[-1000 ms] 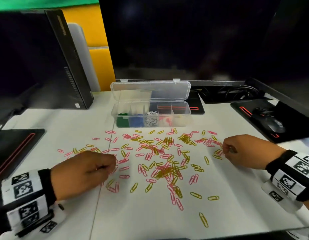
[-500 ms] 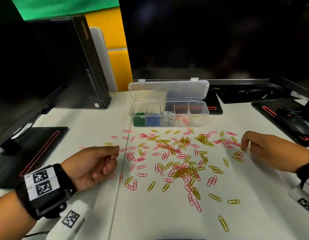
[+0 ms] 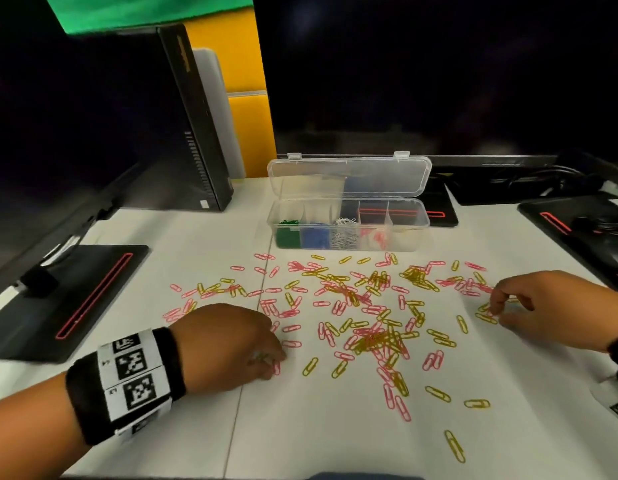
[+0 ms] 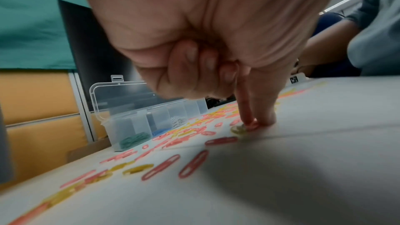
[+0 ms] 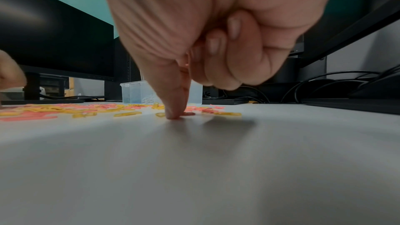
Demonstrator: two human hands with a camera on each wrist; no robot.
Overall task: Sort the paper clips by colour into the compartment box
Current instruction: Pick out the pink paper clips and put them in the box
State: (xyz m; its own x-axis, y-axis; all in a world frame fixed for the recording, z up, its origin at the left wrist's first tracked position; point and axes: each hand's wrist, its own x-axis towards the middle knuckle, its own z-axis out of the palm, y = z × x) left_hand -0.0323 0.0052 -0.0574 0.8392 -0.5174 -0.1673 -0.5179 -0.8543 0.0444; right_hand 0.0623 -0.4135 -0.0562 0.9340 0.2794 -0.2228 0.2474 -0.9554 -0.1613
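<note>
Pink paper clips (image 3: 401, 408) and yellow paper clips (image 3: 310, 366) lie scattered over the white table. The clear compartment box (image 3: 418, 223) stands behind them with its lid up; green, blue, silver and pink clips fill four compartments from the left. My left hand (image 3: 271, 363) is down at the near left of the scatter. Its thumb and forefinger pinch a pink clip (image 4: 252, 127) against the table beside a yellow clip (image 4: 238, 129), with the other fingers curled in. My right hand (image 3: 496, 310) is at the right edge of the scatter, thumb and forefinger tips (image 5: 175, 115) pinching down at a pink clip (image 5: 188, 113).
A black monitor base (image 3: 75, 292) lies at the left and a black computer tower (image 3: 196, 133) stands behind it. Black pads with a mouse and cables (image 3: 577, 230) fill the right side. Bare table runs from the clips to the front edge.
My left hand has dropped from a raised pinch and shifted right and nearer, fingertips now on the table. My right hand stays at the right edge, slightly nearer.
</note>
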